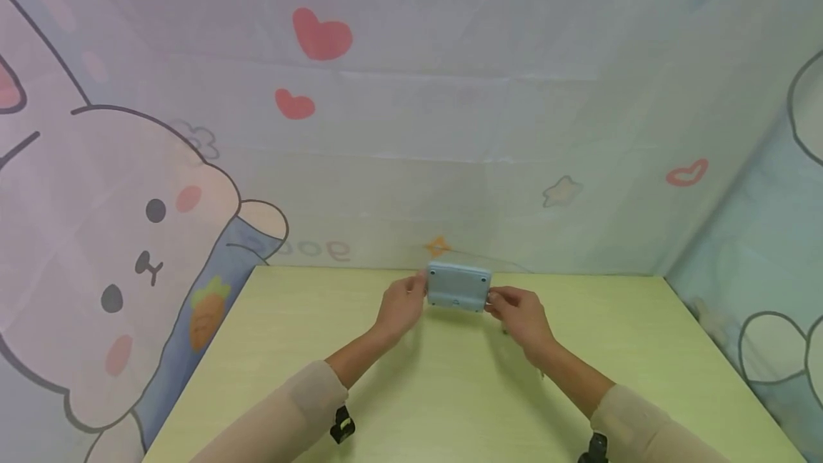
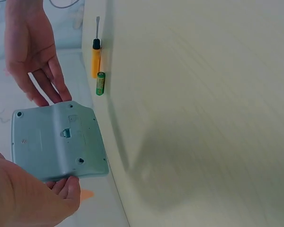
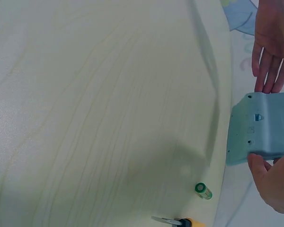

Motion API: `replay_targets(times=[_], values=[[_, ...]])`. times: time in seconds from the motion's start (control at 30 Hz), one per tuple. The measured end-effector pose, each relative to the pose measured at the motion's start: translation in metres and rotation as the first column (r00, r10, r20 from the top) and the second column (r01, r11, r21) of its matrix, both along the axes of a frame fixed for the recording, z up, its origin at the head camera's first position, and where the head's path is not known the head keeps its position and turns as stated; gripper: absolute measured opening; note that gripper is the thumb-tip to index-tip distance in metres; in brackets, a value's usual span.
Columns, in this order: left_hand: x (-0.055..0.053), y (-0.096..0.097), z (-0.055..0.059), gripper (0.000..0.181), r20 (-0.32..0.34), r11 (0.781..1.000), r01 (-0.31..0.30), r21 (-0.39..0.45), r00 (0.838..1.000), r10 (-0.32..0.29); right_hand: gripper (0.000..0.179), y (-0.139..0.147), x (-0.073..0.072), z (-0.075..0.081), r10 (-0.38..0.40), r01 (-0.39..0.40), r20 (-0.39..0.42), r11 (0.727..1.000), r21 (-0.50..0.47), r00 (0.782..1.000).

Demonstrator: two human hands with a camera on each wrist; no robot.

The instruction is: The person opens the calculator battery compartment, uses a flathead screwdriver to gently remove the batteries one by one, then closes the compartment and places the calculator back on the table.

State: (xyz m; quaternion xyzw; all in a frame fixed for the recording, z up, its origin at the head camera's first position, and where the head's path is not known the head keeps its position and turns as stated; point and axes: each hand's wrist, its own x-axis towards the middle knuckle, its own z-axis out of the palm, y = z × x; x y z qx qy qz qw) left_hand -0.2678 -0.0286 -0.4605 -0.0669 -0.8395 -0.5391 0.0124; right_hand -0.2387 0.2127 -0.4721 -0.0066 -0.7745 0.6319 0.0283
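A pale blue flat plastic device, perhaps a calculator (image 1: 458,286), is held up above the far part of the table with its back facing me. Small holes and a latched battery cover (image 2: 76,130) mark that back. My left hand (image 1: 401,304) grips its left edge, and my right hand (image 1: 522,316) pinches its lower right edge. Beside the right hand, on the tabletop, lie a green battery (image 2: 100,83) and a screwdriver (image 2: 95,59) with a yellow handle. My right hand and forearm mostly hide both in the head view. The front of the device is out of sight.
The pale yellow-green table (image 1: 437,391) ends at a cloth backdrop (image 1: 450,127) printed with hearts and a rabbit. More printed cloth (image 1: 771,270) hangs at the right. Black straps (image 1: 343,424) show under the sleeves.
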Motion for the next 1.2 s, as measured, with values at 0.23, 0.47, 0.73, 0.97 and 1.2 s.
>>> replay_targets(times=[0.23, 0.47, 0.73, 0.97, 1.2], values=[[-0.001, -0.002, 0.003, 0.068, 0.038, 0.997, 0.036, 0.068, 0.999, -0.039, 0.044, 0.001, 0.001, 0.001, -0.029, 0.029, 0.010, 0.999, -0.043, 1.000], [0.002, -0.004, 0.003, 0.056, 0.023, 0.997, 0.036, 0.067, 0.999, -0.038, 0.046, 0.002, 0.004, -0.002, -0.078, 0.079, 0.017, 0.995, -0.066, 0.997], [0.003, -0.009, 0.002, 0.050, 0.012, 0.994, 0.071, 0.081, 0.997, -0.072, 0.041, -0.002, 0.006, -0.003, -0.064, 0.070, 0.043, 0.987, -0.143, 0.997], [0.003, -0.012, -0.002, 0.043, 0.008, 0.995, 0.051, 0.085, 0.999, -0.052, 0.034, -0.003, 0.005, -0.007, -0.043, 0.052, 0.056, 0.981, -0.186, 0.998], [0.002, -0.014, -0.009, 0.027, 0.007, 0.992, 0.079, 0.094, 0.997, -0.080, 0.032, -0.001, 0.007, -0.012, -0.025, 0.036, 0.065, 0.986, -0.162, 0.998]])
